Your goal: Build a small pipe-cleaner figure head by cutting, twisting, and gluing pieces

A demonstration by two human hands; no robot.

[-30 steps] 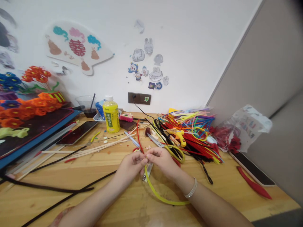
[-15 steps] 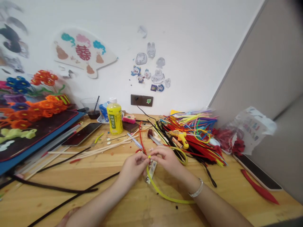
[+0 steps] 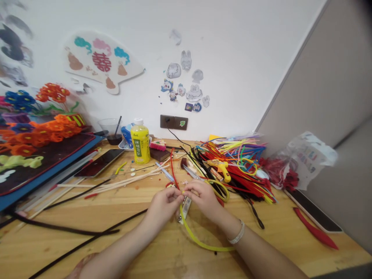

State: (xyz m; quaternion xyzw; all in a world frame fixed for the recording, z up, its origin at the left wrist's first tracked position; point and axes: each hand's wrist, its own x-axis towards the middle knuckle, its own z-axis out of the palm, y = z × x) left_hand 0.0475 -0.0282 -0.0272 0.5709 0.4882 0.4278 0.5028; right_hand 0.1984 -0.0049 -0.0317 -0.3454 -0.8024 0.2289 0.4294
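A yellow pipe cleaner [image 3: 194,237] curves from my fingertips down and right across the table, passing under my right forearm. My left hand [image 3: 164,203] is closed in a pinch on its upper end. Meeting it fingertip to fingertip, my right hand [image 3: 203,197] pinches the same end, where a small yellow bit shows between them. Just below the hands lies a narrow silver-and-white metal tool [image 3: 185,210], partly covered by the fingers. Behind them a red pipe cleaner [image 3: 173,167] stands up at a slant, and scissors [image 3: 190,171] with a dark handle lie close by.
A heap of coloured pipe cleaners [image 3: 241,162] with a yellow glue gun [image 3: 222,169] fills the back right. A yellow drink bottle [image 3: 140,143], a phone [image 3: 100,162] and a tray of fuzzy flowers [image 3: 49,166] stand left. Black pipe cleaners [image 3: 87,242] cross the front left.
Both hands keep pinching the yellow pipe cleaner in nearly the same place, with only slight finger movement. The view has shifted a little.
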